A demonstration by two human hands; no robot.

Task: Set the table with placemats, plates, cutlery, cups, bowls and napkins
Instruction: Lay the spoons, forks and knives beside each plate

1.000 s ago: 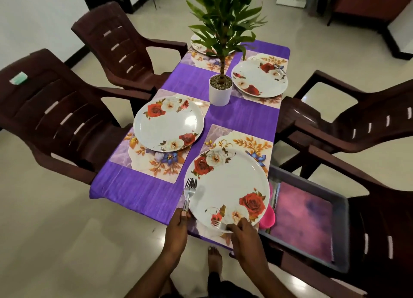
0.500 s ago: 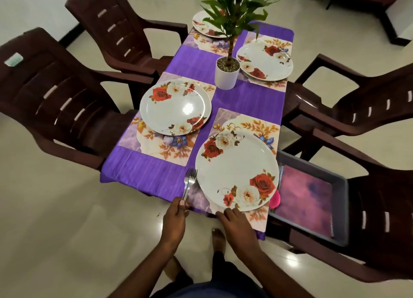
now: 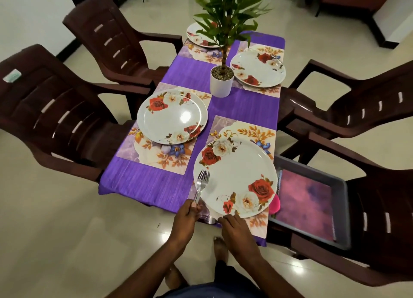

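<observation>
Fork tines now overlap plate rim at 9 o'clock.
My left hand pinches the fork, long axis toward 12 o'clock; my right hand, fingers loosely curled and grasping nothing, touches the plate at 6 o'clock.

– What colour is the tablecloth?
– Purple. The plates are white with red roses.
– And the placemats?
– Pale, with orange leaves and blue flowers. The chairs are dark brown.

Purple-clothed table carries four placemats, potted plant.
</observation>
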